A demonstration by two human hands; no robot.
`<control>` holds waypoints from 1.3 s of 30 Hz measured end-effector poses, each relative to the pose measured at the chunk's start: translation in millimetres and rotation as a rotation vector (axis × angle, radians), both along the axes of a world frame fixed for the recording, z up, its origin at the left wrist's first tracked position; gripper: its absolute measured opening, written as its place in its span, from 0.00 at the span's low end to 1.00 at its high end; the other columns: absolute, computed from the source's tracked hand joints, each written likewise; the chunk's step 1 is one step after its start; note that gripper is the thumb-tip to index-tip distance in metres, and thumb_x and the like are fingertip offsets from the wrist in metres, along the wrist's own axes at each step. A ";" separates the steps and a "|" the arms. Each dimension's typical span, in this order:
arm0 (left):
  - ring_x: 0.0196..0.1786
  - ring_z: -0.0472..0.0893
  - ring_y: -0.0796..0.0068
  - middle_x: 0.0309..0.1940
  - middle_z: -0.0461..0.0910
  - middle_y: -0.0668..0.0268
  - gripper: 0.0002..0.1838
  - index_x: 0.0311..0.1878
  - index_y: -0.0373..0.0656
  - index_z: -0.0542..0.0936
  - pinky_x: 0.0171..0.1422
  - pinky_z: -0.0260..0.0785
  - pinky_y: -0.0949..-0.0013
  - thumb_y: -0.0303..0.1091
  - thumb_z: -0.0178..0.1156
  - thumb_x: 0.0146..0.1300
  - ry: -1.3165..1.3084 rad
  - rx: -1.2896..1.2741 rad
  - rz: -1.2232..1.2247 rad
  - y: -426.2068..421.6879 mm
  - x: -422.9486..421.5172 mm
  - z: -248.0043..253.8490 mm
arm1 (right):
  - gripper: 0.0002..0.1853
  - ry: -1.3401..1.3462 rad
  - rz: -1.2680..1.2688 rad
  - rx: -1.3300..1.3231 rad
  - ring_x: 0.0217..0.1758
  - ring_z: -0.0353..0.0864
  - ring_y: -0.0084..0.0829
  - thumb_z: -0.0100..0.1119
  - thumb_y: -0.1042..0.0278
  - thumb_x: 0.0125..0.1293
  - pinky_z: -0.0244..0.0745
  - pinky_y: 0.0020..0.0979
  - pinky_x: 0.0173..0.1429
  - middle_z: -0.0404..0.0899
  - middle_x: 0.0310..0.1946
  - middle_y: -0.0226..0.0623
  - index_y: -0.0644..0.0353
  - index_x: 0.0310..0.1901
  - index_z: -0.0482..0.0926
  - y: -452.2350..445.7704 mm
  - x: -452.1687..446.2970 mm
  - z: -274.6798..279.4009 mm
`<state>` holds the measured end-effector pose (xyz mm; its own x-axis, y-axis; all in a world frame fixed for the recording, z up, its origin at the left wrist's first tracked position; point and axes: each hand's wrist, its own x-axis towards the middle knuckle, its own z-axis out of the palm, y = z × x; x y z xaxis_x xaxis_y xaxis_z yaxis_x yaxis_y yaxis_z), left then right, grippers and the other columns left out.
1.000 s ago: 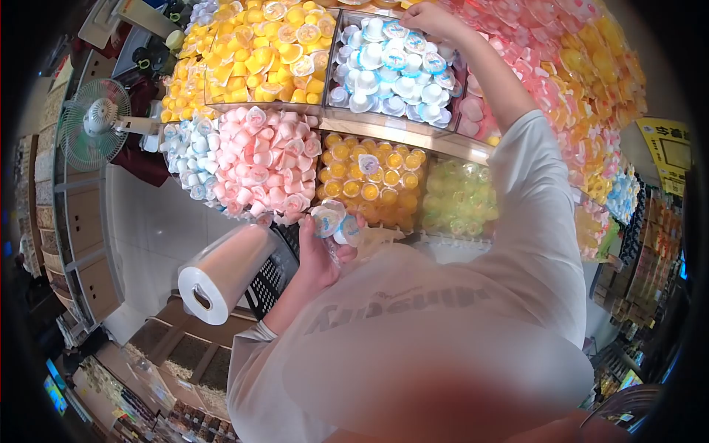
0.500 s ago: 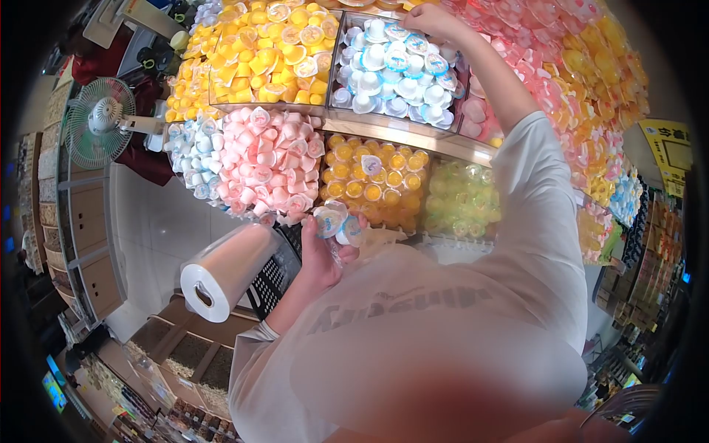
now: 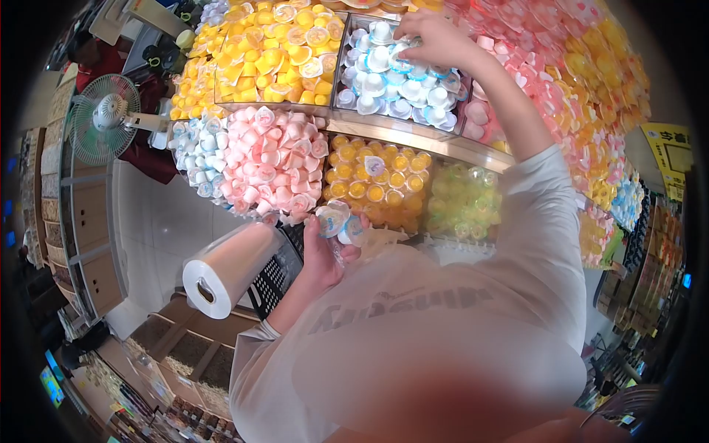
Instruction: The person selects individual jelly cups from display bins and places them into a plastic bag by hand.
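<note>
Held close to my chest, my left hand (image 3: 325, 258) is closed around a few small jelly cups (image 3: 341, 224) with white and blue lids; clear plastic, perhaps a bag, hangs below them. At the upper middle my right hand (image 3: 436, 43) is over a clear-walled bin (image 3: 336, 70) heaped with white and blue jelly cups (image 3: 384, 77). Its fingers are apart and bent down, with the tips at the cups near the back of the heap. Whether they touch a cup is unclear.
Yellow cups (image 3: 273, 55), pink cups (image 3: 269, 159), orange cups (image 3: 377, 177) and green cups (image 3: 461, 199) fill neighbouring bins. A large plastic bag roll (image 3: 229, 269) lies by a black perforated basket (image 3: 277, 277). A fan (image 3: 107, 118) stands left, near a person in dark red (image 3: 148, 151).
My right hand has moved from the bin's back edge forward over the white and blue cups, its fingers spreading. My left hand keeps its cups in nearly the same place.
</note>
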<state>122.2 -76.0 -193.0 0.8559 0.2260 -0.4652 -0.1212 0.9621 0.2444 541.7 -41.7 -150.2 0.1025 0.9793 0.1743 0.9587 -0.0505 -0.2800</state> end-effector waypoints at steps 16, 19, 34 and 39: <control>0.23 0.63 0.82 0.46 0.75 0.58 0.33 0.55 0.49 0.72 0.23 0.55 0.81 0.67 0.53 0.59 0.010 0.003 -0.018 -3.5 -2.4 0.9 | 0.23 -0.225 0.013 -0.071 0.56 0.69 0.39 0.70 0.60 0.48 0.67 0.38 0.60 0.72 0.50 0.37 0.60 0.46 0.79 -10.5 -20.3 -13.5; 0.23 0.63 0.82 0.46 0.75 0.58 0.33 0.55 0.50 0.72 0.23 0.54 0.81 0.67 0.53 0.59 0.011 0.008 -0.021 -3.5 -2.5 0.8 | 0.25 -0.216 0.010 -0.065 0.58 0.69 0.40 0.70 0.58 0.49 0.67 0.39 0.61 0.72 0.50 0.37 0.60 0.48 0.78 -11.5 -21.8 -13.4; 0.23 0.63 0.82 0.45 0.74 0.57 0.30 0.54 0.54 0.71 0.22 0.54 0.82 0.67 0.53 0.59 0.014 0.036 -0.019 -3.9 -3.9 3.2 | 0.17 0.231 -0.076 -0.221 0.58 0.73 0.42 0.48 0.64 0.69 0.68 0.38 0.62 0.75 0.51 0.45 0.60 0.56 0.75 55.9 21.4 -33.5; 0.23 0.63 0.82 0.45 0.74 0.57 0.30 0.54 0.55 0.71 0.23 0.55 0.82 0.67 0.53 0.59 0.008 0.024 -0.008 -4.2 -4.5 2.9 | 0.17 0.194 -0.108 -0.248 0.57 0.75 0.41 0.47 0.66 0.70 0.69 0.37 0.61 0.77 0.52 0.47 0.60 0.56 0.76 50.7 22.1 -38.5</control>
